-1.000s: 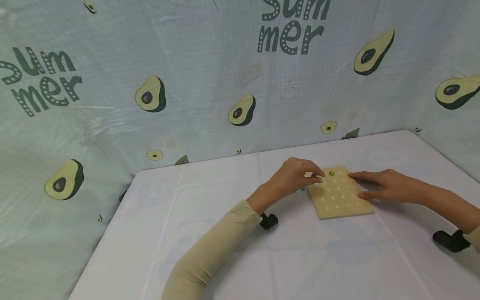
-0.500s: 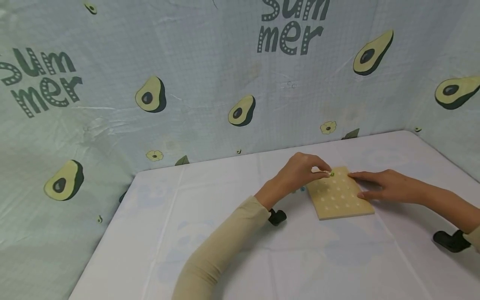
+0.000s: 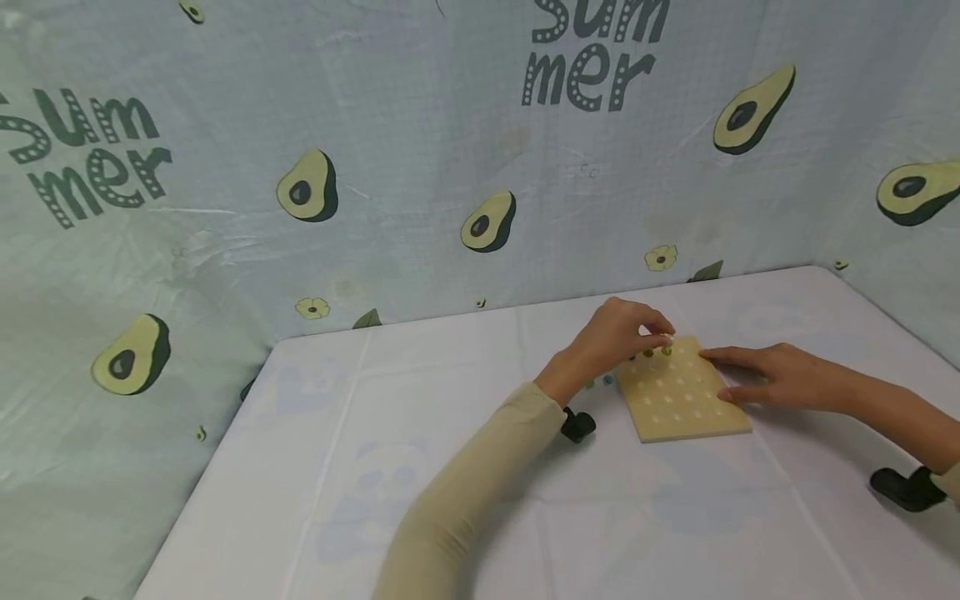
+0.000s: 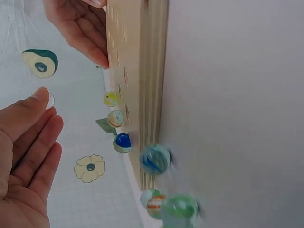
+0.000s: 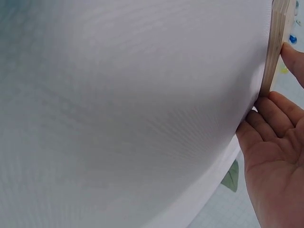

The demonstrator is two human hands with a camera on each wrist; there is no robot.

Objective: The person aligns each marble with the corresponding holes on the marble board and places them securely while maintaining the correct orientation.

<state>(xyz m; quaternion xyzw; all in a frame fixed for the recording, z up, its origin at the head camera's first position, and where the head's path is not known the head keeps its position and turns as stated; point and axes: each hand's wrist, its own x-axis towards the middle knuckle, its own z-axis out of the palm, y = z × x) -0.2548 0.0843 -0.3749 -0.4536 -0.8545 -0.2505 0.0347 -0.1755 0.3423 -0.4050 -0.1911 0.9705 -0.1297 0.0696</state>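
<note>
My left hand [image 3: 611,333] pinches a clear glass marble [image 4: 51,101] between thumb and fingertip, above the far part of a wooden board [image 3: 682,408] with rows of round hollows. Along the board's far row sit a yellow marble [image 4: 110,99], a white-and-orange marble [image 4: 115,118] and a blue marble [image 4: 122,142]. My right hand [image 3: 795,375] rests against the board's right edge, its thumb [image 5: 290,57] and fingers touching the wood, the fingers fairly straight and low by the tablecloth.
On the white tablecloth [image 3: 450,500], left of the board, lie several more marbles, among them a blue-streaked marble [image 4: 155,159] and a green marble [image 4: 179,206]. A curtain [image 3: 405,167] printed with avocados stands behind the table.
My left hand has moved right and farther away over the board, past the blue and orange marbles towards the yellow one. My right hand has stayed at the board's edge.
</note>
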